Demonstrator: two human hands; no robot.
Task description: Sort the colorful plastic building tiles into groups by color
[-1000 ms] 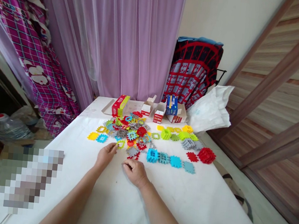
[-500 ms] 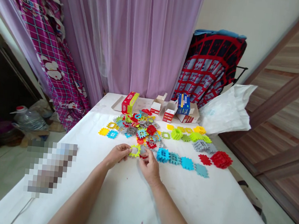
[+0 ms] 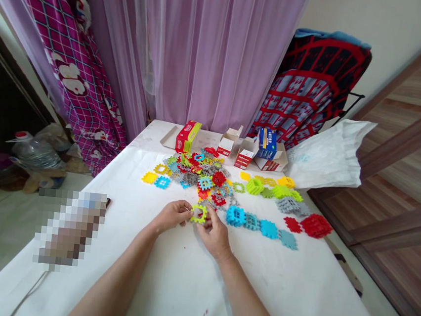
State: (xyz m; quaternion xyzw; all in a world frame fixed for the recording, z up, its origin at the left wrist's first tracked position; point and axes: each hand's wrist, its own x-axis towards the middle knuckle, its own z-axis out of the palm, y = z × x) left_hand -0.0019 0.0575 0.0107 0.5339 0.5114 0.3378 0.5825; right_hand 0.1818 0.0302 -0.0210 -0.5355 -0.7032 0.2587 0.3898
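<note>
Between my two hands is a yellow-green interlocking plastic tile [image 3: 199, 214] with toothed edges and an open middle. My left hand [image 3: 173, 216] pinches its left edge between thumb and fingers. My right hand [image 3: 216, 233] has its curled fingers at the tile's right edge, closed on it. A mixed heap of toothed tiles [image 3: 190, 178] in grey, red, blue and yellow lies just beyond my hands. To the right of my right hand, a row of blue tiles [image 3: 235, 216] begins with a stack.
Farther right lie red tiles [image 3: 316, 226], grey tiles [image 3: 288, 205], green tiles [image 3: 255, 187] and yellow tiles [image 3: 286, 181]. Small boxes [image 3: 245, 154] and a white bag [image 3: 326, 156] stand at the back. A blurred-out object [image 3: 71, 229] with a cord lies left on the white table [image 3: 179, 284].
My right hand has closed in on the green tile's right edge; a grey piece seen at its fingertips before no longer shows there. The whole view has shifted slightly.
</note>
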